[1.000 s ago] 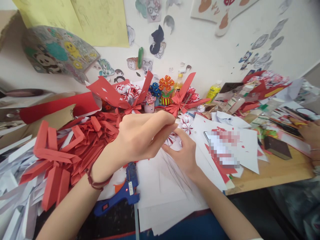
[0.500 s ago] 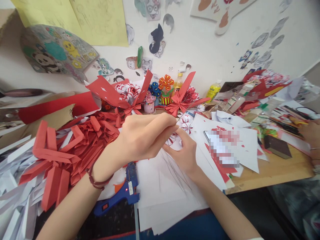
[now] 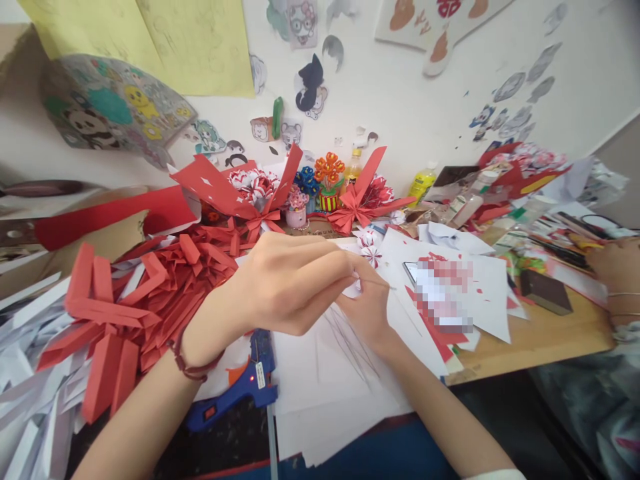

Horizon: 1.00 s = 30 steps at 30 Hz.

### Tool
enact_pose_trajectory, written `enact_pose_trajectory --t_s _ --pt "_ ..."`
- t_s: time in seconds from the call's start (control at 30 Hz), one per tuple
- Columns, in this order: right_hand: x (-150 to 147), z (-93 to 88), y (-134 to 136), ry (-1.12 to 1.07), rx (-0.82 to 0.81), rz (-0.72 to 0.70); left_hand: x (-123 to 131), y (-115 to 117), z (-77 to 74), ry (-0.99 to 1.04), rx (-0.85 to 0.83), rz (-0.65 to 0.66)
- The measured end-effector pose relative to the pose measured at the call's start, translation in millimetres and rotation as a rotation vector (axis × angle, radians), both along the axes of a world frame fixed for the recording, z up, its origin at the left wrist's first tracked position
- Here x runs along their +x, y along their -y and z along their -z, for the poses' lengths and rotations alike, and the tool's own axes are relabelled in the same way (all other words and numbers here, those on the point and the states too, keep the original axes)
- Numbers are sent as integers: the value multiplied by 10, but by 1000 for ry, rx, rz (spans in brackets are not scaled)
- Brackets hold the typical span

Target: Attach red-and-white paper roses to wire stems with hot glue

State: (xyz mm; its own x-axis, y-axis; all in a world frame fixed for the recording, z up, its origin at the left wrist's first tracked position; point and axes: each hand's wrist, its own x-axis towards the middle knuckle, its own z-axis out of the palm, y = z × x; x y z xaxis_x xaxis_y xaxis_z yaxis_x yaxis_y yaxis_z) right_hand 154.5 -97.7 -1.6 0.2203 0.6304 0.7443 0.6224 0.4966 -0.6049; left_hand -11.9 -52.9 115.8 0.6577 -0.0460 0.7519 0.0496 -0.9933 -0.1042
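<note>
My left hand (image 3: 287,283), with a dark red cord bracelet at its wrist, is closed in a pinch over the white paper. Against its fingertips, my right hand (image 3: 373,307) is closed too, thumb and fingers bent inward. A thin wire (image 3: 391,287) runs from between the fingertips and pokes out to the right across my right thumb. The rest of it is hidden by the fingers. Beneath the hands, several thin wires (image 3: 356,360) lie on white paper sheets (image 3: 315,420). Small red-and-white paper flowers (image 3: 371,255) rest just beyond my right hand.
A blue glue gun (image 3: 243,393) with a lit red light lies below my left wrist. Folded red paper strips (image 3: 165,287) and white strips (image 3: 30,373) pile up at left. A phone (image 3: 413,273) lies at right. Another person's hand (image 3: 613,270) is at the far right.
My right hand has turned, its thumb now higher and closer against my left fingertips. The wire end now points right across the thumb. The view has shifted slightly.
</note>
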Motion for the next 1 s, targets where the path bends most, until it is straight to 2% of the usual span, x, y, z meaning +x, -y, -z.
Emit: enact_pose_trajectory --t_s 0.1,0.23,0.4,1.0 --pt "8 -38 -1 -34 -18 -51 4 13 -47 3 37 58" --pt "16 -62 -4 -68 -56 -81 -9 40 -99 -90 36 54" --pt "34 -47 -24 -74 -54 -117 -48 53 -132 -181 26 12" --pt "48 -14 -57 -102 -74 -178 -127 0 -184 -291 -2 -106"
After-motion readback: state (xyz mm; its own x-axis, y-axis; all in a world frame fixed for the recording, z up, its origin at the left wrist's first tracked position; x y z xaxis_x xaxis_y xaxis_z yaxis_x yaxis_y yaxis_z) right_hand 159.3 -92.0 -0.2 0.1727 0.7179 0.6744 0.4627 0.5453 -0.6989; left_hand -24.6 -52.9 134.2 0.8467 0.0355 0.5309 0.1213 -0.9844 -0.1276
